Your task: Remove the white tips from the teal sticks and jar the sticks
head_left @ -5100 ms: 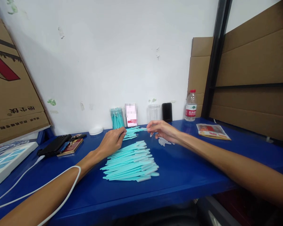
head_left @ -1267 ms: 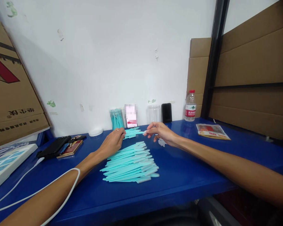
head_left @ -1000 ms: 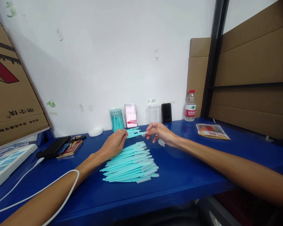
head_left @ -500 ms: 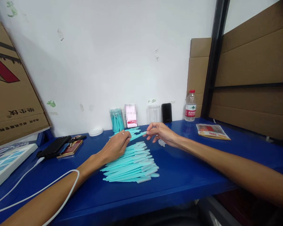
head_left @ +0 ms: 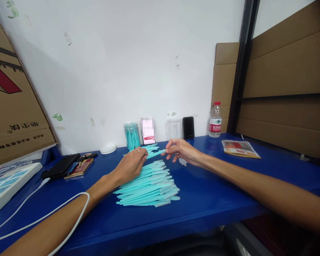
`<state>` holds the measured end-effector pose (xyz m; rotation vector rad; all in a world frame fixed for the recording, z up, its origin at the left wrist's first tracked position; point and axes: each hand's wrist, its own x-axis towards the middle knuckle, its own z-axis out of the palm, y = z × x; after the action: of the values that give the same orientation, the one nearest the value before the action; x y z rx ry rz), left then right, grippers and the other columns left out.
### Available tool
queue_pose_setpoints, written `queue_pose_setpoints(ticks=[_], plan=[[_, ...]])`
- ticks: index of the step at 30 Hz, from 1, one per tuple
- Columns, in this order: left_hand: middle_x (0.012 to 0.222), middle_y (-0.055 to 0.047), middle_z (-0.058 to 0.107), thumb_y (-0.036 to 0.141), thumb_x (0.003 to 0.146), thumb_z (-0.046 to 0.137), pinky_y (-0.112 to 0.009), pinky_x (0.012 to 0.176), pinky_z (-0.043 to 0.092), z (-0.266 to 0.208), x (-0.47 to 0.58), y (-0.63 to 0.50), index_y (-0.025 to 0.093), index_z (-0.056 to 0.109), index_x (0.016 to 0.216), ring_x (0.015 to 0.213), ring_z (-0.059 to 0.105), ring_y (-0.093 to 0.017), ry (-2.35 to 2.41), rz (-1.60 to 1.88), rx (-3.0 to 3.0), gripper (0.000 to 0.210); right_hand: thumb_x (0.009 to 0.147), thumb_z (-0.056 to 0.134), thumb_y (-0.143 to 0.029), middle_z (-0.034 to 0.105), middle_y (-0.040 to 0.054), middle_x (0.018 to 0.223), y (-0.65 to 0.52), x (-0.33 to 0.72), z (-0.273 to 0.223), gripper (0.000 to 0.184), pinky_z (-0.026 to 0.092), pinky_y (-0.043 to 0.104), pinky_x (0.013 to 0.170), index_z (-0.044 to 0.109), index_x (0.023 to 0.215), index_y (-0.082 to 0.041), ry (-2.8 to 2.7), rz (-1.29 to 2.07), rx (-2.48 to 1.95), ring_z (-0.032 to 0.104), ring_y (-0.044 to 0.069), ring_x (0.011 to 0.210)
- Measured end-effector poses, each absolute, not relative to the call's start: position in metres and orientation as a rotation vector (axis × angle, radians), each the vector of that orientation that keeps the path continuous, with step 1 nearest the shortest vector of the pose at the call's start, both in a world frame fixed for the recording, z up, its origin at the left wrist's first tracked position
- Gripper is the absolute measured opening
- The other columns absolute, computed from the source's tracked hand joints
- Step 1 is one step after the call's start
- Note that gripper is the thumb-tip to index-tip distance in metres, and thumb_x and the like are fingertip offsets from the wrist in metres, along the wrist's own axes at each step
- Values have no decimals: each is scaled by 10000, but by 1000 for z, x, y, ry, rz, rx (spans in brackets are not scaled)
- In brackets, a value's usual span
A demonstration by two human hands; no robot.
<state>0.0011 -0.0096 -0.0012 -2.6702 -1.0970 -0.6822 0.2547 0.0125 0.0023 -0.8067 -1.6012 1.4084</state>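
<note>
A slim turquoise strip point(head_left: 155, 154) with a paler end stretches between my two hands. My right hand point(head_left: 184, 151) pinches its pale end between thumb and fingertips. My left hand point(head_left: 131, 163), with a ring on one finger, is closed around the other end, though its fingertips are partly hidden. Below the left hand lies a pile of similar turquoise strips point(head_left: 149, 188), side by side with their pale ends to the right. More loose strips point(head_left: 150, 147) lie just behind the hands. A small clear piece point(head_left: 183, 162) rests under my right hand.
Along the wall stand a clear jar of turquoise strips point(head_left: 132, 137), a lit phone point(head_left: 148, 131), a clear jar point(head_left: 174, 128), a black device point(head_left: 188, 128) and a water bottle point(head_left: 215, 120). A white lid point(head_left: 108, 149) lies left. A white cable point(head_left: 85, 206) crosses my left forearm.
</note>
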Motion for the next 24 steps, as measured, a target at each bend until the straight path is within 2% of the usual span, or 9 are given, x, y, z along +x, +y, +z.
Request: queue_pose_setpoints(ticks=[6, 12, 19, 24], plan=[[833, -26, 503, 239, 984, 298, -296, 650, 358, -1, 0, -7, 203, 448, 933, 733, 456, -170, -1114, -701, -2639, 162, 737, 732, -252, 733, 112, 878, 15, 255, -1, 218, 489, 205, 475, 548, 816, -164, -1621, 1426, -814, 655, 148, 655], [824, -28, 509, 237, 984, 291, -297, 656, 360, -1, -3, -1, 204, 448, 914, 737, 465, -174, -1106, -748, -2609, 175, 795, 686, -305, 689, 70, 765, 18, 253, -3, 187, 461, 194, 451, 573, 810, -158, -1638, 1491, -775, 573, 110, 582], [778, -20, 509, 264, 984, 287, -296, 627, 344, 1, -10, 6, 215, 444, 873, 708, 478, -180, -1190, -729, -2553, 199, 772, 699, -253, 644, 47, 733, 14, 254, 2, 149, 441, 195, 470, 592, 761, -150, -1535, 1452, -849, 538, 100, 588], [767, -17, 530, 291, 988, 282, -305, 628, 344, 1, -19, 14, 219, 440, 862, 707, 492, -186, -1304, -756, -2519, 214, 717, 709, -135, 654, 63, 795, 15, 257, 4, 151, 438, 195, 491, 628, 844, -146, -1406, 1385, -909, 560, 114, 655]])
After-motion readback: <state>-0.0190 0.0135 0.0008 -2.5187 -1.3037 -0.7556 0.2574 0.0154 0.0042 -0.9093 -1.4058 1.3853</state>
